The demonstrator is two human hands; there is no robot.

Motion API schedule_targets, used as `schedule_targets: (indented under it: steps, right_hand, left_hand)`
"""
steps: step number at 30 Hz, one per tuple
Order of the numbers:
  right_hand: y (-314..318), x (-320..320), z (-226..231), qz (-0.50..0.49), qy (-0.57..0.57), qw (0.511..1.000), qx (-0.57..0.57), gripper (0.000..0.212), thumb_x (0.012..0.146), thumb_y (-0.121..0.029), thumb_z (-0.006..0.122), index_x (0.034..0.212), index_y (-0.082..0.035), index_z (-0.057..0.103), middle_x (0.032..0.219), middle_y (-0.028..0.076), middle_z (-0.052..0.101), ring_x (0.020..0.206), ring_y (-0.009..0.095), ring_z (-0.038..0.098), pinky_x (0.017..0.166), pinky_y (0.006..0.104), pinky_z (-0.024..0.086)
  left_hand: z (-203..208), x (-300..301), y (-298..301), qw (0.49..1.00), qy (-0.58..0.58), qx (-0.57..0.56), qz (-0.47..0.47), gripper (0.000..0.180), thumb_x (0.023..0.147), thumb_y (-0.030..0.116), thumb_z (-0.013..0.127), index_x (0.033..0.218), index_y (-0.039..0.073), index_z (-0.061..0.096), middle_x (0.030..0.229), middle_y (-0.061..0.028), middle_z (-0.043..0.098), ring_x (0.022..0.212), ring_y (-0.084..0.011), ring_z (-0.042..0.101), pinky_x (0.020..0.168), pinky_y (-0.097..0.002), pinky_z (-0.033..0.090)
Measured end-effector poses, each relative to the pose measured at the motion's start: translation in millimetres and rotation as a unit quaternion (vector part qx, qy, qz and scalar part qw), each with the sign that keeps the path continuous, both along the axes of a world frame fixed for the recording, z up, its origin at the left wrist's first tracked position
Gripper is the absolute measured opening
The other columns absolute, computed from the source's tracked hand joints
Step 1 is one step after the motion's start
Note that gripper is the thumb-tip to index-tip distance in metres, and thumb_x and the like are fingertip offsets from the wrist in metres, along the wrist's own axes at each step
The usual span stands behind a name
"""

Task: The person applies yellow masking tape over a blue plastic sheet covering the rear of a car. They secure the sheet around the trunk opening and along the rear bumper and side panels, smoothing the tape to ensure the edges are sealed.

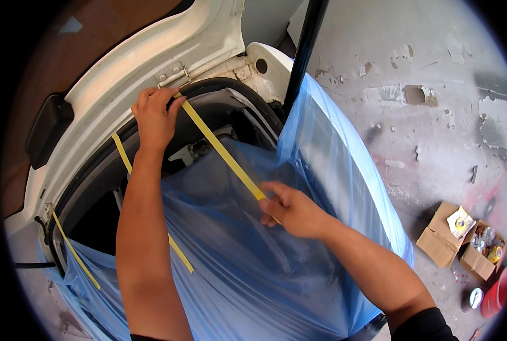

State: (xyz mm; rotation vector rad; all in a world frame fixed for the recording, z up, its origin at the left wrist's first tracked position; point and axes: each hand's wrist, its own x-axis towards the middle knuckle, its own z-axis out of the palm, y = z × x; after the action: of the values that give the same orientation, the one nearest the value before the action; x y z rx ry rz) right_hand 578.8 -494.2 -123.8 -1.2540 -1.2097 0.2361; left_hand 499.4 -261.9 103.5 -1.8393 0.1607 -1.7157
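A strip of yellow masking tape (222, 150) runs taut between my two hands, across the dark opening of a white car body. My left hand (155, 116) presses its upper end against the black rubber seal (208, 85) by a metal hinge (172, 75), fingers bent and closed. Lower down, my right hand (293, 211) pinches the tape's other end over blue plastic sheeting (253, 244). The sheeting drapes over the lower part of the opening and the body panel. Two more yellow tape strips (74, 253) (180, 253) reach from the seal down onto the sheeting.
The raised white tailgate (151, 40) stands at upper left, with a black strut (305, 54) at top centre. On the stained grey floor (373, 34) to the right are an open cardboard box (440, 236), a red bucket (499, 291) and a small can (474, 298).
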Motion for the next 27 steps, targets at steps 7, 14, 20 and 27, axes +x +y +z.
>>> schedule_targets:
  steps: [7,14,20,27]
  right_hand:
    - [3,4,-3,-0.003,0.009,1.0,0.01,0.047,0.098,-0.022,0.053,0.135,0.004,0.041,0.081,0.009,0.067,0.072,0.015,0.063,0.069,0.0284,0.05]
    - [0,4,-2,-0.025,0.007,1.0,0.002,0.047,0.098,-0.022,0.053,0.136,0.003,0.041,0.08,0.008,0.066,0.072,0.013,0.063,0.069,0.0279,0.05]
    - [-3,-1,1,-0.025,0.015,1.0,-0.001,0.048,0.098,-0.023,0.053,0.136,0.003,0.041,0.08,0.008,0.066,0.072,0.013,0.063,0.069,0.0273,0.05]
    - [-4,-3,-1,-0.015,-0.004,1.0,-0.003,0.044,0.098,-0.024,0.052,0.133,0.002,0.045,0.082,0.008,0.066,0.075,0.014,0.064,0.072,0.0292,0.05]
  left_hand:
    - [-37,-3,-14,0.988,-0.114,0.06,-0.091,0.022,0.082,0.016,0.071,0.102,0.008,0.066,0.094,-0.0097,0.065,0.107,-0.0269,0.054,0.091,-0.0421,0.04]
    - [-98,36,14,0.942,0.205,-0.262,-0.038,0.053,0.076,0.02,0.076,0.12,-0.002,0.056,0.112,-0.0192,0.062,0.105,-0.0318,0.059,0.092,-0.0405,0.046]
    - [-81,56,3,0.814,0.372,-0.444,0.035,0.067,0.077,0.026,0.076,0.13,-0.006,0.051,0.119,-0.0219,0.061,0.105,-0.0291,0.061,0.091,-0.0374,0.048]
    - [-60,19,5,0.644,0.357,-0.611,-0.29,0.017,0.093,0.01,0.055,0.106,0.002,0.061,0.096,-0.0071,0.065,0.088,-0.0163,0.062,0.084,-0.0301,0.05]
